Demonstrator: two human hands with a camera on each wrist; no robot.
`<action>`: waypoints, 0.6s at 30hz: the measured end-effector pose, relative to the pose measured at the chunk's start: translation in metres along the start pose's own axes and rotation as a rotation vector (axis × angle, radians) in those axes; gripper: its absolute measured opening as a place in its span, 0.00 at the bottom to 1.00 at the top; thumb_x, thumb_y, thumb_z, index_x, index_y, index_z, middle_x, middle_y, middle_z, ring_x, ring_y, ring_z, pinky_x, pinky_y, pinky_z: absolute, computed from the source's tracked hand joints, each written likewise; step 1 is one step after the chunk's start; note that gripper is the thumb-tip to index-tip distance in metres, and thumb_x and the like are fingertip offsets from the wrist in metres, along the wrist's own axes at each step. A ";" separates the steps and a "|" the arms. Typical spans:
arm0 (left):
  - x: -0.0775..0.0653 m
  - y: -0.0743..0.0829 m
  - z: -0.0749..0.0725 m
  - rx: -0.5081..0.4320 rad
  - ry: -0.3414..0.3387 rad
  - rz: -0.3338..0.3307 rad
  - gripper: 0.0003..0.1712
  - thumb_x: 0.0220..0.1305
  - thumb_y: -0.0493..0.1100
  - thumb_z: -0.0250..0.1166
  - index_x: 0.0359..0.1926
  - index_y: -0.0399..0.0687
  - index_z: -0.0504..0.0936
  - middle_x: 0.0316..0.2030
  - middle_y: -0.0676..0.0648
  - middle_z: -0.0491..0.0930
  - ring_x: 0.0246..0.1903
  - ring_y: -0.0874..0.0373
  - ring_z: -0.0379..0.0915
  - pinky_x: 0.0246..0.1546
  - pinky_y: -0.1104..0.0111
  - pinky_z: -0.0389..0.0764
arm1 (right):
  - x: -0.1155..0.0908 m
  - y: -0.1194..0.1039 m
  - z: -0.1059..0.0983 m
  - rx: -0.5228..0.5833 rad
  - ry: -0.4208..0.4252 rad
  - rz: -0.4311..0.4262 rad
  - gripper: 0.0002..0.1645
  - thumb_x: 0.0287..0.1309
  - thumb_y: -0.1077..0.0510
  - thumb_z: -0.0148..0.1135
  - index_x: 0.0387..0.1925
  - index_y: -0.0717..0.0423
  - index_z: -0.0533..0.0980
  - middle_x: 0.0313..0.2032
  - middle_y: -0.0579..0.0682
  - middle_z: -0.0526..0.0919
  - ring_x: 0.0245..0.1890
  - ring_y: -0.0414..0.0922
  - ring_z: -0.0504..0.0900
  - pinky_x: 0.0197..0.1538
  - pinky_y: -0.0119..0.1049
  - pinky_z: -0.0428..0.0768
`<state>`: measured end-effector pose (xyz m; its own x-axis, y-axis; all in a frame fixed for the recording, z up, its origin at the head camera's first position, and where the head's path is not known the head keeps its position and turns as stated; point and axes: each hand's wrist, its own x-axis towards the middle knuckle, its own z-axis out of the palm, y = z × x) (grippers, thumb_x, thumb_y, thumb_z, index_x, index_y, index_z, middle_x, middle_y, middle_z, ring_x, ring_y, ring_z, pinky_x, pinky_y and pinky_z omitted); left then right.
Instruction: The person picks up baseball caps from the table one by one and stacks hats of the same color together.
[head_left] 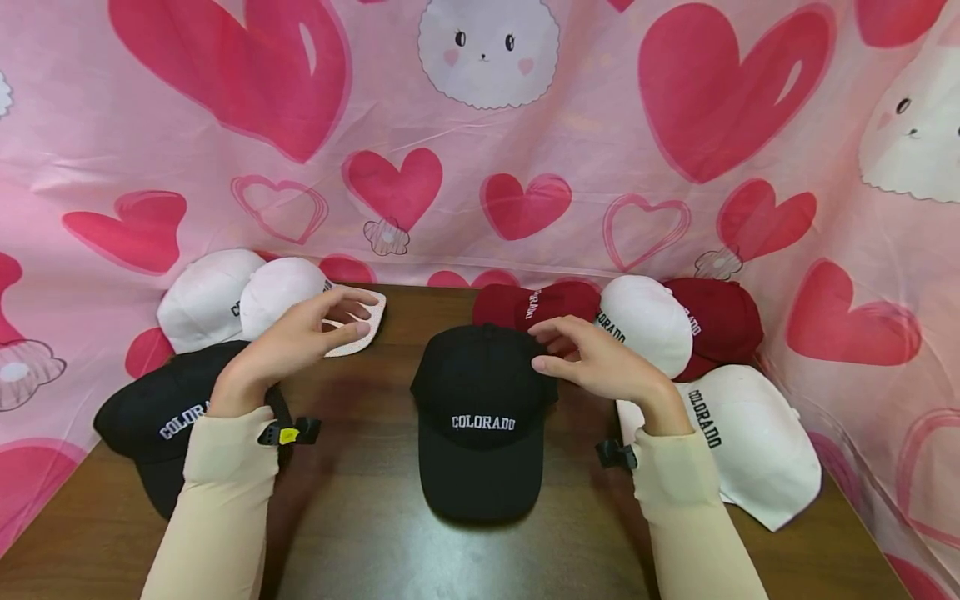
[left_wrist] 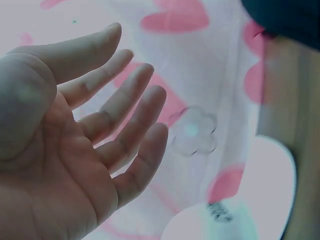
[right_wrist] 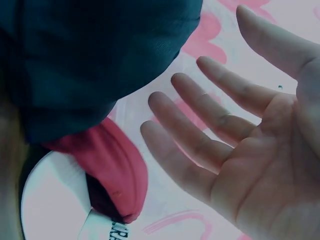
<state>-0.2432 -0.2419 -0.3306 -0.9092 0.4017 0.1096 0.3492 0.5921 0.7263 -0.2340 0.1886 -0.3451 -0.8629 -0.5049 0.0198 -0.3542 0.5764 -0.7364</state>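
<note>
Fingers (right_wrist: 186, 131) are held loosely spread and empty on the left hand (head_left: 300, 333) and right hand (head_left: 603, 358), the central black cap (head_left: 482, 400) is set on the desk (head_left: 352, 533) between them, and any lift would best be made evenly from 2 sides, its shape left uncrushed.

brown wooden table (head_left: 356, 533) | pink cloth backdrop (head_left: 592, 117) | red hearts (head_left: 731, 92) | white cartoon faces (head_left: 487, 54)

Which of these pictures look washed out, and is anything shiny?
Head view: fairly clear, soft sheen on the table near the middle black cap; left wrist: hazy, a white cap nearly blown out; right wrist: hazy too, the middle black cap looking bluish.
</note>
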 end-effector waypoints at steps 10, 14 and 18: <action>-0.035 -0.022 -0.042 0.033 0.209 -0.041 0.28 0.75 0.44 0.68 0.71 0.45 0.74 0.58 0.47 0.80 0.50 0.67 0.76 0.48 0.84 0.74 | -0.002 -0.021 0.004 -0.015 0.058 -0.093 0.35 0.65 0.49 0.75 0.70 0.47 0.75 0.66 0.51 0.78 0.63 0.53 0.80 0.66 0.56 0.79; -0.054 -0.039 -0.062 0.007 0.275 -0.096 0.26 0.75 0.43 0.68 0.70 0.50 0.74 0.51 0.60 0.79 0.46 0.73 0.77 0.43 0.83 0.76 | -0.001 -0.029 0.008 -0.030 0.060 -0.146 0.34 0.66 0.49 0.74 0.70 0.48 0.75 0.65 0.49 0.79 0.64 0.50 0.79 0.68 0.56 0.78; -0.071 -0.054 -0.080 0.025 0.322 -0.183 0.25 0.75 0.47 0.68 0.68 0.56 0.74 0.46 0.70 0.78 0.44 0.76 0.76 0.41 0.85 0.75 | 0.000 -0.034 0.012 -0.037 0.054 -0.188 0.33 0.66 0.50 0.74 0.70 0.50 0.75 0.65 0.48 0.79 0.65 0.49 0.78 0.71 0.56 0.75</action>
<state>-0.2155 -0.3581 -0.3234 -0.9806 0.0493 0.1898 0.1755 0.6521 0.7375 -0.2179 0.1614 -0.3280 -0.7983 -0.5711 0.1912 -0.5226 0.4989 -0.6914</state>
